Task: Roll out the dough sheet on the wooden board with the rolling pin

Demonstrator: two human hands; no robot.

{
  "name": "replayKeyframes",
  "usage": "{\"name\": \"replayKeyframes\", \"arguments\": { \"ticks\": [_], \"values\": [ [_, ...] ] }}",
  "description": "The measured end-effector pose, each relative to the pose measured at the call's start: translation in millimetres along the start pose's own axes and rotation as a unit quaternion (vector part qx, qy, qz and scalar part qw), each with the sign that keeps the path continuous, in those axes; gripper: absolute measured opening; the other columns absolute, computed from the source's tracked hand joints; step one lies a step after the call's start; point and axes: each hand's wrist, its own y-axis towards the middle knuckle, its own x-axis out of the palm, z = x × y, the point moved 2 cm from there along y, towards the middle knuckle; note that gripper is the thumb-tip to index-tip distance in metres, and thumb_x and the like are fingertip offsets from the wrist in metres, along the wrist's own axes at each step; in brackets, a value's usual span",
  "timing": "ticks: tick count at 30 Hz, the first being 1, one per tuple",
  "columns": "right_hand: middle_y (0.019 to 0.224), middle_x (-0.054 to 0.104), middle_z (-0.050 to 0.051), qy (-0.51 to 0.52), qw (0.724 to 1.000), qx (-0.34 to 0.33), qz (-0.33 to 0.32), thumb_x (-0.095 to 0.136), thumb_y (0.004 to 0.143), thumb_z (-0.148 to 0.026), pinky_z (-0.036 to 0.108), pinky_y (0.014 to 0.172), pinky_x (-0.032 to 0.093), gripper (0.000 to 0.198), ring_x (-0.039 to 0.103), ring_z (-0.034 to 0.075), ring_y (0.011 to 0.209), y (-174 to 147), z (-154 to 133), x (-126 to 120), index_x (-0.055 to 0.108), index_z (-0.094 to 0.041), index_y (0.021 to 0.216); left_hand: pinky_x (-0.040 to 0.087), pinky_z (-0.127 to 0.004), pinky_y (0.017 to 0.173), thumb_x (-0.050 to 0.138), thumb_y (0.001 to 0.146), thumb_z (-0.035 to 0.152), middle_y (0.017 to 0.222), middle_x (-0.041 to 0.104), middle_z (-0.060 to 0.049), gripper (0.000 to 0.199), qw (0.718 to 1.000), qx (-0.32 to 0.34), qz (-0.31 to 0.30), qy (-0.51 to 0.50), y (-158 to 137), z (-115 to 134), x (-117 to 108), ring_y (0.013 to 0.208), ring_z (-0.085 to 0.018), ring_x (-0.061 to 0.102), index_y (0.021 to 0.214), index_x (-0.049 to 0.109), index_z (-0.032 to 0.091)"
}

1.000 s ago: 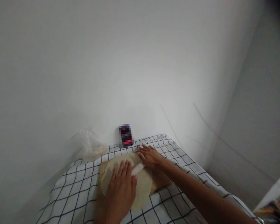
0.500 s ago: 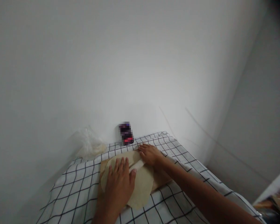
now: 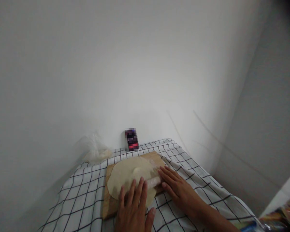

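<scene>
A thin, wide sheet of dough (image 3: pixel 128 172) lies on a wooden board (image 3: pixel 108 206), part of it reaching past the board's near edge. Across the dough's near right part runs a pale rolling pin (image 3: pixel 153 182), its ends covered by my hands. My left hand (image 3: pixel 135 206) rests on the pin's left part with fingers stretched out and spread, thumb apart. Fingers extended, my right hand (image 3: pixel 180 190) lies over the right end, by the board's right side. Neither hand wraps round the pin.
A white cloth with black grid lines (image 3: pixel 84 190) covers the table. At the back left sits a clear plastic bag (image 3: pixel 98 153) with something pale in it. A blurred-out dark upright object (image 3: pixel 131 139) leans on the white wall (image 3: pixel 145 80). Colourful items (image 3: pixel 280 216) show at lower right.
Both hands and the rolling pin have moved toward me over the dough. My right hand has left the board's far edge, baring more of the dough and board.
</scene>
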Motion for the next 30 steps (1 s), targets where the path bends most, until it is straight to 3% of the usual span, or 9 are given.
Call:
{"name": "replayKeyframes", "arguments": {
  "ticks": [3,7,10,13,16,19,22,30],
  "values": [
    [0.164,0.037,0.000,-0.023,1.000,-0.006,-0.004,0.030,0.108,-0.053,0.058,0.126,0.028,0.054,0.027,0.028,0.155,24.8,5.1,5.5,0.040,-0.033,0.157,0.037,-0.057,0.118,0.042,0.101,0.047,0.162,0.041,-0.007,0.062,0.999,-0.046,-0.023,-0.006,8.2,-3.7,6.0,0.145,-0.031,0.045,0.159,0.036,0.023],
    [0.158,0.046,0.011,-0.063,0.998,-0.026,-0.018,0.029,0.108,-0.049,0.054,0.125,0.028,0.055,0.032,0.029,0.152,90.4,7.1,13.9,0.056,-0.020,0.147,0.038,-0.065,0.116,0.040,0.103,0.043,0.158,0.046,-0.009,0.055,0.989,-0.128,-0.069,-0.013,32.1,-18.5,19.1,0.145,-0.034,0.044,0.154,0.045,0.022],
    [0.157,0.047,0.012,-0.076,0.997,-0.008,-0.022,0.027,0.109,-0.048,0.051,0.122,0.033,0.054,0.037,0.029,0.149,135.3,-0.5,17.0,0.060,-0.021,0.142,0.039,-0.068,0.113,0.038,0.104,0.043,0.157,0.048,-0.011,0.052,0.981,-0.169,-0.095,-0.005,48.5,-37.7,25.8,0.146,-0.037,0.043,0.149,0.051,0.020],
    [0.149,0.057,0.010,-0.087,0.996,0.010,-0.026,0.023,0.109,-0.049,0.045,0.113,0.042,0.055,0.050,0.026,0.139,167.6,-13.3,19.6,0.068,-0.024,0.130,0.041,-0.066,0.112,0.038,0.104,0.041,0.152,0.054,-0.015,0.051,0.975,-0.193,-0.106,0.024,56.5,-60.9,30.8,0.143,-0.038,0.047,0.146,0.055,0.016],
    [0.125,0.070,0.012,-0.097,0.995,0.023,-0.025,0.021,0.108,-0.050,0.041,0.099,0.050,0.058,0.065,0.026,0.116,190.7,-20.6,24.7,0.072,-0.022,0.115,0.039,-0.066,0.113,0.038,0.104,0.036,0.144,0.061,-0.018,0.048,0.974,-0.192,-0.104,0.052,56.9,-81.0,39.1,0.138,-0.038,0.052,0.139,0.060,0.012],
    [0.113,0.071,0.014,-0.107,0.993,0.046,-0.027,0.027,0.107,-0.047,0.039,0.091,0.052,0.053,0.068,0.026,0.104,205.2,-16.5,33.0,0.072,-0.020,0.107,0.040,-0.063,0.112,0.040,0.103,0.030,0.139,0.064,-0.020,0.044,0.974,-0.196,-0.096,0.063,56.1,-91.8,48.8,0.135,-0.039,0.055,0.133,0.065,0.010],
    [0.117,0.070,0.014,-0.112,0.991,0.059,-0.037,0.031,0.105,-0.043,0.039,0.091,0.051,0.046,0.066,0.027,0.109,209.1,-6.7,41.4,0.070,-0.020,0.113,0.040,-0.062,0.112,0.039,0.103,0.030,0.139,0.064,-0.021,0.044,0.973,-0.202,-0.088,0.071,59.0,-91.5,52.0,0.134,-0.039,0.055,0.132,0.065,0.009],
    [0.121,0.071,0.010,-0.117,0.991,0.041,-0.048,0.030,0.105,-0.037,0.040,0.097,0.049,0.044,0.066,0.026,0.112,184.3,-1.4,37.6,0.068,-0.022,0.121,0.039,-0.063,0.110,0.037,0.103,0.033,0.137,0.066,-0.020,0.047,0.970,-0.220,-0.091,0.048,70.1,-79.1,37.0,0.131,-0.040,0.057,0.131,0.066,0.008]
  ]
}}
